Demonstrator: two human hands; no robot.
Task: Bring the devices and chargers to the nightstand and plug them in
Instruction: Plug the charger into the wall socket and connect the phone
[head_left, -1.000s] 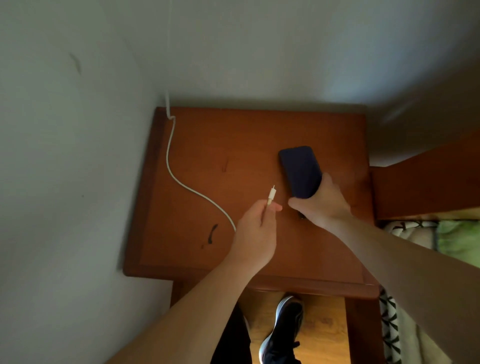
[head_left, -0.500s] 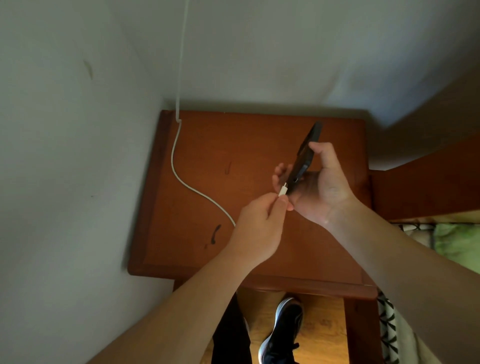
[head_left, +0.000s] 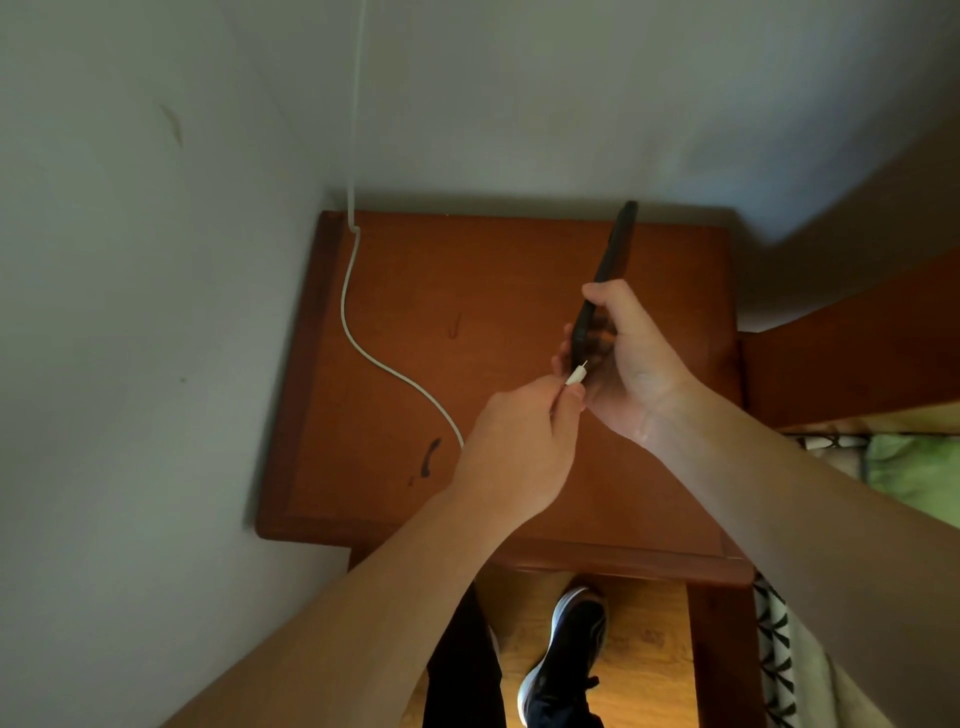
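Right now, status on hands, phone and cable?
Left hand pinching cable plug. Right hand holding phone above nightstand. Plug tip at phone's bottom edge, not seated. Nothing blocking.

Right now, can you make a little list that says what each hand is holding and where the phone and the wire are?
left hand: pinching the white plug of the charging cable
right hand: gripping the dark phone, tilted on edge above the nightstand
plug: tip at the phone's bottom end, not clearly pushed in
cable: runs down the wall, curves across the nightstand to the left hand
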